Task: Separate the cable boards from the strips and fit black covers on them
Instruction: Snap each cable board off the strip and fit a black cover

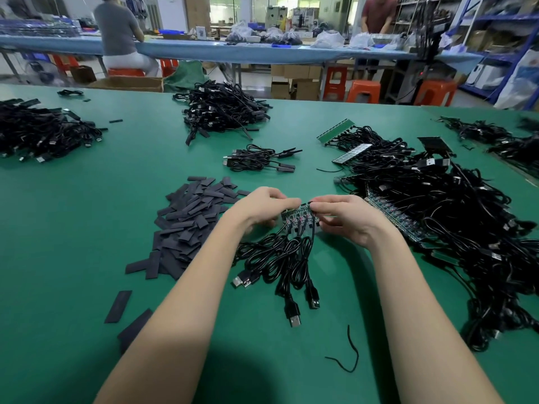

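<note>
A short green strip of cable boards (300, 217) is held between both hands over the middle of the green table (87, 228). My left hand (262, 208) pinches its left end; my right hand (347, 217) pinches its right end. Black USB cables (288, 266) hang from the boards and lie coiled toward me. A heap of flat black covers (189, 223) lies just left of my hands. More strips with cables (437, 205) are piled to the right.
Three covered cables (259, 160) lie beyond my hands, with a bigger heap (221, 110) behind and another heap (40, 132) at far left. Loose covers (118, 306) and a cable scrap (347, 354) lie near me. People work at a far bench.
</note>
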